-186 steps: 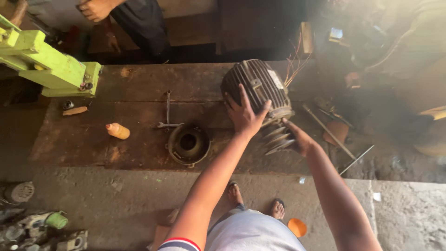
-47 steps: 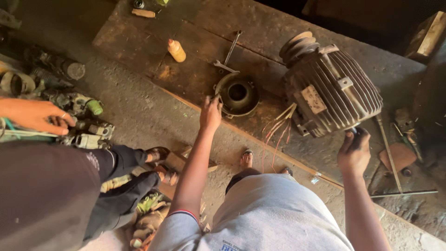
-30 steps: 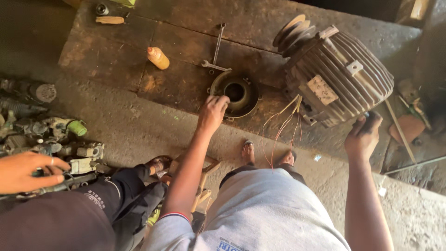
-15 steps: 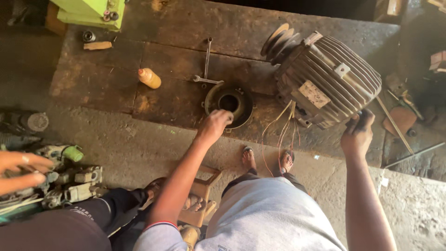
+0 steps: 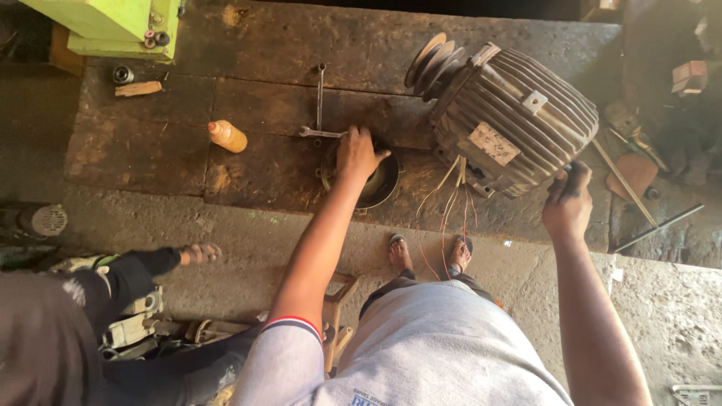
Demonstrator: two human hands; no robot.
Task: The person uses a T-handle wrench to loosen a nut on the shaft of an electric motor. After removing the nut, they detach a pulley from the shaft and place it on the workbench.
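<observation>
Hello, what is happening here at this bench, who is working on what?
A person stands at a worn bench. The left hand rests on a round dark metal end cover lying flat, next to a spanner. The right hand grips a small dark object at the edge of a large ribbed electric motor, whose loose wires hang over the bench front. Another person in dark clothes crouches at the lower left.
</observation>
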